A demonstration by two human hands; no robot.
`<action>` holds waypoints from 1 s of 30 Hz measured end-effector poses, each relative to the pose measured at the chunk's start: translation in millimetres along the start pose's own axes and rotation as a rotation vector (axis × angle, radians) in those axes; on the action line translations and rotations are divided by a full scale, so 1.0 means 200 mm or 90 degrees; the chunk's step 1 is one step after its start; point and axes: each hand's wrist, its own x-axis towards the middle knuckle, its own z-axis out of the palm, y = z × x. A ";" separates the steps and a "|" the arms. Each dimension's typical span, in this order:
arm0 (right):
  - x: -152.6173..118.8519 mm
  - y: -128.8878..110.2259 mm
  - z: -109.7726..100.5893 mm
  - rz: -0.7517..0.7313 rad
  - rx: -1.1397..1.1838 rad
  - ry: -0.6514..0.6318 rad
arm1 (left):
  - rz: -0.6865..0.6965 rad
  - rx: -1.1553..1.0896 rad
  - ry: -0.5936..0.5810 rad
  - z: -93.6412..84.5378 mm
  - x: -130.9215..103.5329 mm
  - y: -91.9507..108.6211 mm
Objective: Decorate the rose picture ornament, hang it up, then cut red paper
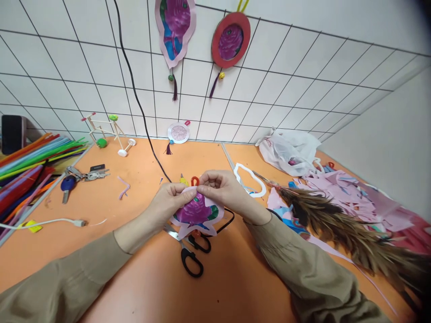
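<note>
Between my two hands is a pink-edged flower ornament [194, 211] with a purple bloom, green leaves and blue parts. An orange-red loop [195, 181] stands up from its top edge. My left hand [173, 197] pinches the upper left of the ornament with thumb and fingers. Close beside the loop, my right hand [224, 190] has its fingertips closed on the top edge. An orange bead shows partly below the ornament. Scissors with black handles [192, 262] lie on the table under it, their blades partly hidden.
Colourful pipe cleaners [37, 161], keys [84, 177] and a white cable [50, 224] lie left. A stick model [107, 134] stands behind. Rightward are a plastic bag [289, 150], pink scraps [346, 193] and a feather duster [336, 224]. Finished ornaments [231, 40] hang on the tiled wall.
</note>
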 end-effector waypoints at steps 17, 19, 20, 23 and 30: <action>0.01 -0.01 -0.02 0.053 -0.026 -0.111 | -0.002 -0.031 0.046 -0.07 0.04 0.03; 0.01 0.01 -0.02 0.047 -0.066 -0.110 | 0.002 -0.049 0.067 -0.09 0.05 0.04; 0.02 0.02 -0.03 0.049 -0.076 -0.103 | -0.005 -0.061 0.063 -0.10 0.06 0.05; 0.02 0.04 -0.03 0.070 -0.048 -0.078 | -0.030 -0.083 0.034 -0.12 0.07 0.06; 0.03 0.06 -0.02 0.096 0.010 -0.047 | -0.028 -0.075 0.041 -0.13 0.09 0.06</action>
